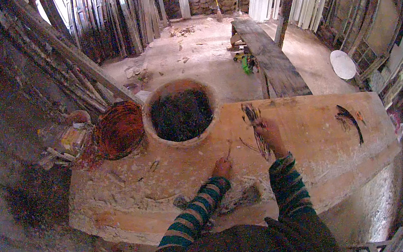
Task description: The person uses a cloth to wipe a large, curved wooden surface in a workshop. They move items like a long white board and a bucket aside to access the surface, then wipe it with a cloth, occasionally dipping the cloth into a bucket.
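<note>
My left hand (223, 168) is closed around a thin light-coloured stick (229, 149) that points up and away, just above the clay-coloured work surface. To its right, my right hand (269, 134) closes on a bundle of dark, thin strands (251, 114). Part of the bundle shows beyond the fingers, and loose strands trail below it. What the strands are made of cannot be made out. Left of the hands, a wide round clay pot (153, 132) stands with a dark inside. A dark curved strip (351, 123) lies on the surface at the far right.
A reddish-brown basket (119, 132) stands left of the pot, beside packets and sticks. Beyond the work surface (311, 136) runs a long dark bench (275, 61) with a green object (246, 64) beside it. Planks lean at the back left; a broom (218, 10) stands far off.
</note>
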Demonstrator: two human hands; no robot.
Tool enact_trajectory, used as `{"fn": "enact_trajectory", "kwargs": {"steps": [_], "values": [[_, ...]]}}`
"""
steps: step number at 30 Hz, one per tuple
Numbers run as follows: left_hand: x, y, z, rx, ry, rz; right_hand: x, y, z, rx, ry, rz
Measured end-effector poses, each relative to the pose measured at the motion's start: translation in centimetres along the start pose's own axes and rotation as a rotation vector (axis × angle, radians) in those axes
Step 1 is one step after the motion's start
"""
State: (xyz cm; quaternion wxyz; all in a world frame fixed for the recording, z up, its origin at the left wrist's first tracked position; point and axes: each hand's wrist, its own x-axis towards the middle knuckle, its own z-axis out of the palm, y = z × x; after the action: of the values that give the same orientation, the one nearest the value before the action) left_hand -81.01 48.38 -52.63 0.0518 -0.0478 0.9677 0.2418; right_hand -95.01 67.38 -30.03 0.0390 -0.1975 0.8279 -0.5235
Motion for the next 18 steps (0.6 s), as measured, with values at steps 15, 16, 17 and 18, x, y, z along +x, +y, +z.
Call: {"fn": "enact_trajectory", "kwargs": {"steps": [15, 16, 17, 18], "values": [[-14.1, 2.2, -22.0, -0.428, 0.634, 0.196, 9.3, -18.0, 18.1, 0.02, -0.079, -0.605], [-15.5, 1.9, -23.3, -0.491, 0.665, 0.118, 9.1, -18.0, 18.6, 0.04, -0.065, -0.612], [-16.6, 2.0, -24.7, -0.557, 0.688, 0.05, 9.2, -17.9, 18.8, -0.003, -0.048, -0.613], [-17.1, 1.8, -25.6, -0.628, 0.708, -0.012, 9.7, -17.5, 19.0, -0.053, -0.025, -0.613]]}}
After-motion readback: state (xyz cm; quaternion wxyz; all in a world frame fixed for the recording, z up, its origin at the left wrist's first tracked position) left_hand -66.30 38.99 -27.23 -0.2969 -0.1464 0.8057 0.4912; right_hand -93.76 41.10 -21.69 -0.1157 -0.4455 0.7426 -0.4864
